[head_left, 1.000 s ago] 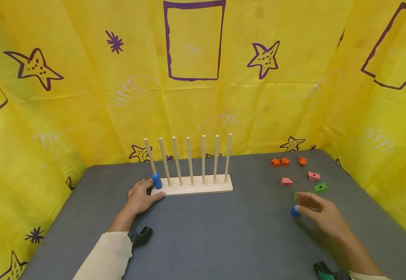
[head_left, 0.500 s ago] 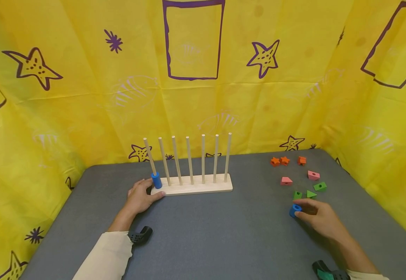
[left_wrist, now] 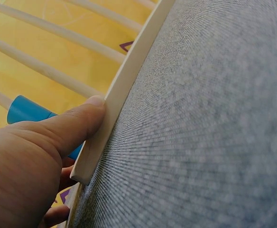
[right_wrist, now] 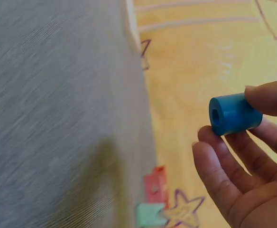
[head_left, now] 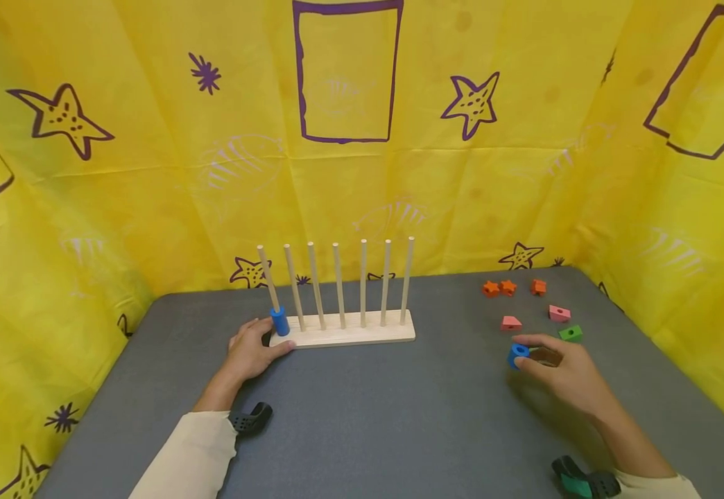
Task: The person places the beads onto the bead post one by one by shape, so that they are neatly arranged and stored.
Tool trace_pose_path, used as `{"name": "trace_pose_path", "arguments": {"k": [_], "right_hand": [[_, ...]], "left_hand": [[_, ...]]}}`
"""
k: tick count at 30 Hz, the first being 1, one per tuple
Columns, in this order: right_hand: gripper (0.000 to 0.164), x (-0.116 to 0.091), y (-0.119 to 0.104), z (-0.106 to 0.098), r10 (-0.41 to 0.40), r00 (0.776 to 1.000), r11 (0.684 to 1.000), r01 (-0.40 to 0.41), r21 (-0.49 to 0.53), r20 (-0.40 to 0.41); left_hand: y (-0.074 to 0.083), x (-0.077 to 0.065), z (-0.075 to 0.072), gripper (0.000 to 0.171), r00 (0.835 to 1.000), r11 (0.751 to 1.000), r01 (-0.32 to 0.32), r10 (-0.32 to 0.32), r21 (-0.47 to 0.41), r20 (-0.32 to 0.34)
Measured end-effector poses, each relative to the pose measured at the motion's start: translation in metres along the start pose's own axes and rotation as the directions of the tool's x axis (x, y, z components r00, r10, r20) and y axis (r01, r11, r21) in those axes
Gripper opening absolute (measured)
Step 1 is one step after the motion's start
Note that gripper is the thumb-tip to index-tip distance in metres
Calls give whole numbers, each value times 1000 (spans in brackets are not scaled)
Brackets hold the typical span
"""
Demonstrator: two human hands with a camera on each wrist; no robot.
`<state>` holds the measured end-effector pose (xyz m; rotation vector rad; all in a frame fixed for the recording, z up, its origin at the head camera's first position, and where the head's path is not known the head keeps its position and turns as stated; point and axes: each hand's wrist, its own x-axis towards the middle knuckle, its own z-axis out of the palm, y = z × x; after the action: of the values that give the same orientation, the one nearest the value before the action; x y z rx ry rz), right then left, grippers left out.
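My left hand grips the left end of a pale wooden peg stand, thumb on its front edge and fingers behind. Upright pegs stand in a row along it. Around the leftmost peg sits a blue cylinder; a seam crosses it in the left wrist view. Over at the right, my right hand pinches a blue cylindrical bead between thumb and fingers, held up off the table. The bead's hole shows at one end in the right wrist view.
Beyond the right hand lie orange star beads, another orange bead, pink beads and a green block. A grey cloth covers the table. Yellow patterned fabric hangs behind and at both sides.
My right hand has lifted the blue bead from the table and moved it up and slightly left, now covering two green beads. The left hand has stayed on the stand.
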<state>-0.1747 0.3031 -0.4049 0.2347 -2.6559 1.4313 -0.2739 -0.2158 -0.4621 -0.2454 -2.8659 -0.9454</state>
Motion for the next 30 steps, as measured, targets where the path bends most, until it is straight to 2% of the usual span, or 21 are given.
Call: {"name": "trace_pose_path", "arguments": {"k": [9,17,30], "right_hand": [[32,9,-43,0,-149,989,986,148,73,12],[34,16,-82,2,-210,978,974,208,85,12],[32,32,-135,9,-350,937,929,347,131,-1]], "left_hand": [[-1,1,1,68,1000,1000,0,0,6,4],[-1,1,0,70,1000,1000,17,-17,13,11],[-1,-1,0,68,1000,1000,20,-20,6,9]]}}
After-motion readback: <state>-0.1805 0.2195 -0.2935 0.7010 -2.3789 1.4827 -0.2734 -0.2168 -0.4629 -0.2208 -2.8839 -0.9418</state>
